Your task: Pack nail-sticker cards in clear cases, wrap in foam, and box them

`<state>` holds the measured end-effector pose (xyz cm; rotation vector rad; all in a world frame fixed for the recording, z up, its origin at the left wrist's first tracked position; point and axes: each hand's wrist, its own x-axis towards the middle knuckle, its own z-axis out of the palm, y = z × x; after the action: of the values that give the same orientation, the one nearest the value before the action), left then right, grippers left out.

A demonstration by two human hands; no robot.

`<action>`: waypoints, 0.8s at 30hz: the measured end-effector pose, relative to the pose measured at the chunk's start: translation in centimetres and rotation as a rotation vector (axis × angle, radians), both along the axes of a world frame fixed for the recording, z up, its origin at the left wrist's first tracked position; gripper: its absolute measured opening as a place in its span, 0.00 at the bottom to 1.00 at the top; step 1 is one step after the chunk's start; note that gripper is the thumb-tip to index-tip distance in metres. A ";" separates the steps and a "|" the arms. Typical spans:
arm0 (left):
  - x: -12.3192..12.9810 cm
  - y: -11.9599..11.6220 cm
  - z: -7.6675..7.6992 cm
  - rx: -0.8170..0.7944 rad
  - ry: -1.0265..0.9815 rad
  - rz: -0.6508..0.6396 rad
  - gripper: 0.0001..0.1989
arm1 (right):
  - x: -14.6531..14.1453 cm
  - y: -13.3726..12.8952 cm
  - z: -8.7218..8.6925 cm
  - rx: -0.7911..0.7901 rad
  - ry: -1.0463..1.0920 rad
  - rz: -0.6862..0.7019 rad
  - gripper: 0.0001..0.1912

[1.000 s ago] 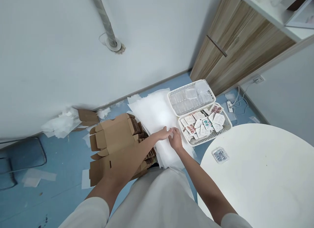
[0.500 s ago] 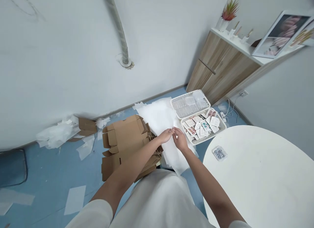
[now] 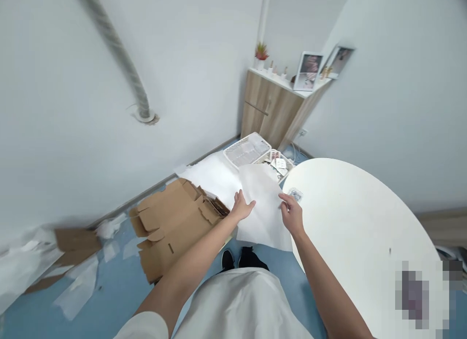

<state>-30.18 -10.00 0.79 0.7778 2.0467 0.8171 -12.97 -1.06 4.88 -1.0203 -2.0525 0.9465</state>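
Note:
A thin white sheet (image 3: pixel 262 212) hangs in front of me, raised above the stack and overlapping the nearer basket. My right hand (image 3: pixel 292 215) is closed in a pinch at the sheet's right edge. At the left edge of the sheet is my left hand (image 3: pixel 242 206), its fingers and thumb apart. Behind that hand lies a pile of similar white sheets (image 3: pixel 215 176). Flattened brown cardboard boxes (image 3: pixel 175 207) are stacked to the left, by my left forearm. A small clear plastic case (image 3: pixel 295 194) lies on the round white table (image 3: pixel 350 222), just beyond my right hand.
One white basket (image 3: pixel 237 164) holds clear plastic packs; another basket (image 3: pixel 291 168) holds printed cards, partly covered by the sheet. A wooden cabinet (image 3: pixel 273 103) stands in the corner. Crumpled wrapping (image 3: pixel 25 261) and an opened carton (image 3: pixel 76 241) lie on the floor at left.
A white sheet has been lifted off the pile and moved right. My hands, earlier close together over the pile, are now apart on either side of it. The view has turned right.

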 end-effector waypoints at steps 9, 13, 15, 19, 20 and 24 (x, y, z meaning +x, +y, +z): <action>8.1 4.2 0.1 0.054 -0.417 -0.217 0.32 | 11.9 -0.4 -0.2 -0.028 0.073 -0.401 0.17; 12.9 7.5 -0.2 0.172 -0.320 -0.267 0.31 | 17.9 0.0 -1.5 -0.007 0.043 -0.524 0.18; 15.4 9.3 -0.5 0.186 -0.255 -0.311 0.33 | 20.9 0.4 -2.3 -0.011 0.019 -0.554 0.20; 19.7 12.2 -1.4 0.176 -0.093 -0.403 0.38 | 26.2 1.2 -4.2 -0.053 -0.059 -0.570 0.23; 20.7 12.7 -1.6 0.176 -0.041 -0.421 0.40 | 27.3 1.5 -4.7 -0.067 -0.073 -0.572 0.24; 23.7 13.8 -2.2 0.153 0.084 -0.481 0.44 | 30.5 2.3 -6.7 -0.121 -0.112 -0.580 0.27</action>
<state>-6.44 3.80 -1.44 1.3437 1.7690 0.6740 17.53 1.27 -1.81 -1.6460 -1.6417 0.7188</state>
